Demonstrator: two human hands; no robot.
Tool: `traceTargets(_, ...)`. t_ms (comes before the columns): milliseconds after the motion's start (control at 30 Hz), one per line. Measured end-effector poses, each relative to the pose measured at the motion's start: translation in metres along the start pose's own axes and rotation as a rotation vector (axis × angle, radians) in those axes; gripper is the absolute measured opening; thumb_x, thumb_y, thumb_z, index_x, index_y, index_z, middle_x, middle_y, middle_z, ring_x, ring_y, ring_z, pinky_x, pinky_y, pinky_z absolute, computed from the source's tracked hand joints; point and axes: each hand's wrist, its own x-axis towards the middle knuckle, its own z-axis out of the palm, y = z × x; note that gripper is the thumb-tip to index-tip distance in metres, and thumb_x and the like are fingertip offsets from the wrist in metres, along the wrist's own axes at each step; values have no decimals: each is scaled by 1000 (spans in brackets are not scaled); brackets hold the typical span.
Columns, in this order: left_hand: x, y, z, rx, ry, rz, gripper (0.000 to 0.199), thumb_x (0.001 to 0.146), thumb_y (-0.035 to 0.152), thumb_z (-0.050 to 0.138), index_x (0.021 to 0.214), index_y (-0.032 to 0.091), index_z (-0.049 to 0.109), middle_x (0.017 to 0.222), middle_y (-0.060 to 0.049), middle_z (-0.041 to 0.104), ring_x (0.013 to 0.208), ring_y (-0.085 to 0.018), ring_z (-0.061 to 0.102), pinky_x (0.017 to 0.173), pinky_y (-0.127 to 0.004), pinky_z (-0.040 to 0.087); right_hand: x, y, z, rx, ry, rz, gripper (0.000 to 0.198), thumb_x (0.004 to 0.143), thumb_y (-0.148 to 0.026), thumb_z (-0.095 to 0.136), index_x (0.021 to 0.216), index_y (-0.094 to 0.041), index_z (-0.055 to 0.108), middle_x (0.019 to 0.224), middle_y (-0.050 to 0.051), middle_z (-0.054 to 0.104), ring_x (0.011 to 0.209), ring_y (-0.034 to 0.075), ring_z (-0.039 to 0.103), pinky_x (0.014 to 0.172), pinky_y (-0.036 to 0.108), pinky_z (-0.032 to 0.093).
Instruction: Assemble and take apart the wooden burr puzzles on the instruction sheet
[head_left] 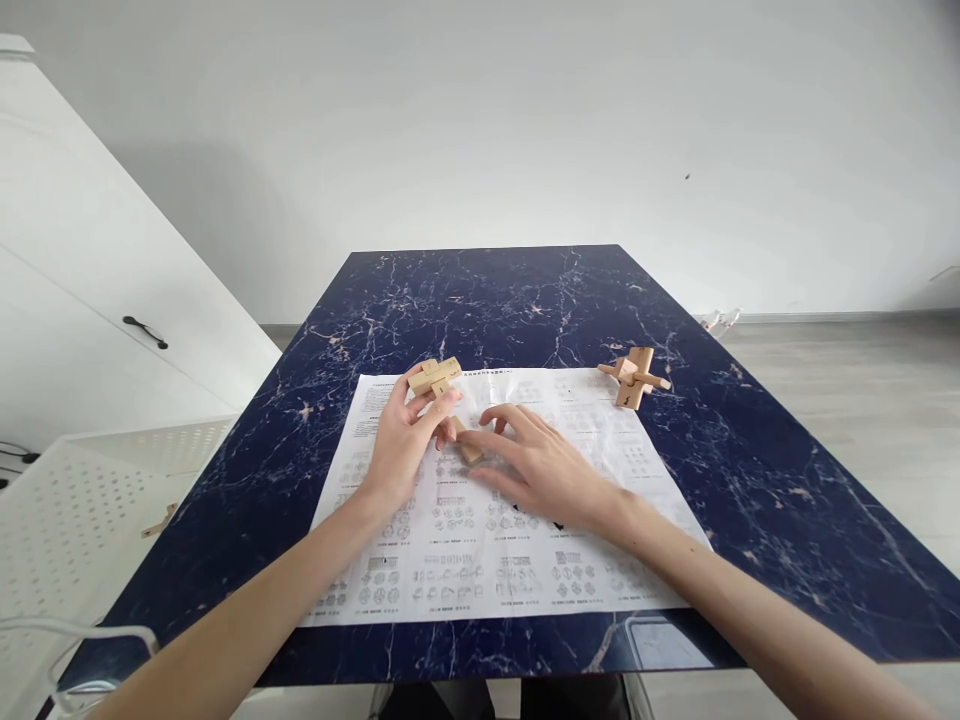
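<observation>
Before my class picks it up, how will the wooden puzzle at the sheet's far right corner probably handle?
The wooden puzzle should feel stiff, since its pieces look like solid wood. It probably won't roll smoothly if pushed, because its crossed bars stick out in different directions.

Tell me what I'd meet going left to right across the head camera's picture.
Black cabinet handle → the person's left hand → the person's right hand → cross-shaped wooden assembly → small dark spot on the wall.
</observation>
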Motion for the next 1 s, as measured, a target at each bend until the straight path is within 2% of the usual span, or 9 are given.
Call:
traceTargets(133, 1, 0, -1, -9, 20, -13, 67, 84, 41, 87, 140, 23, 54, 99, -2, 72, 60, -9, 61, 53, -23, 43, 18, 1, -1, 12, -36, 31, 17, 109, -35, 59, 117, -25, 69, 112, 8, 72, 100, 25, 68, 85, 40, 55)
traceTargets(267, 1, 0, -2, -15, 20, -15, 66, 85, 40, 86, 141, 22, 54, 97, -3, 72, 59, -9, 60, 53, -23, 43, 30, -4, 6, 125, -41, 234, 6, 102, -29, 62, 99, -24, 64, 94, 1, 75, 77, 18, 67, 68, 33, 48)
traceTargets(433, 1, 2, -2, -11, 23, -20, 68, 86, 39, 85, 142, 22, 52, 96, -2, 71, 59, -9, 59, 52, -22, 43, 33, -12, 9, 315, -44, 448, 22, 90, -28, 71, 110, -22, 64, 93, 3, 77, 66, 16, 64, 61, 33, 47)
traceTargets(533, 1, 3, -2, 23, -1, 2, 67, 87, 41, 84, 142, 23, 52, 94, -2, 71, 57, -9, 59, 50, -22, 41, 30, -6, 2, 515, -42, 540, 23, 94, -30, 67, 115, -21, 66, 98, 5, 76, 61, 15, 63, 55, 32, 48)
traceTargets(633, -1, 3, -2, 72, -53, 32, 66, 88, 41, 85, 142, 25, 52, 104, -3, 72, 56, -8, 60, 50, -23, 43, 25, 6, -8, 751, 18, 613, 36, 96, -39, 68, 128, -22, 65, 104, 6, 73, 62, 15, 64, 51, 32, 52)
traceTargets(800, -5, 3, -2, 115, -117, 48, 68, 87, 35, 86, 144, 28, 49, 125, -8, 72, 58, -8, 62, 50, -24, 47, 23, 13, -17, 1050, 85, 518, 26, 95, -46, 74, 108, -24, 73, 107, 4, 70, 83, 18, 72, 77, 37, 65)
traceTargets(900, -7, 3, -1, 120, -140, 54, 68, 89, 36, 84, 146, 28, 48, 128, -9, 72, 62, -9, 63, 55, -26, 53, 23, 11, -12, 1129, 124, 479, 25, 94, -46, 77, 105, -24, 72, 114, 5, 71, 92, 19, 75, 94, 42, 64)
traceTargets(1000, -8, 2, -2, 134, -136, 68, 67, 91, 38, 82, 147, 30, 48, 131, -10, 71, 64, -10, 64, 58, -28, 57, 22, 10, -4, 1158, 137, 465, 25, 94, -45, 78, 106, -24, 69, 122, 5, 73, 97, 20, 77, 104, 46, 60)
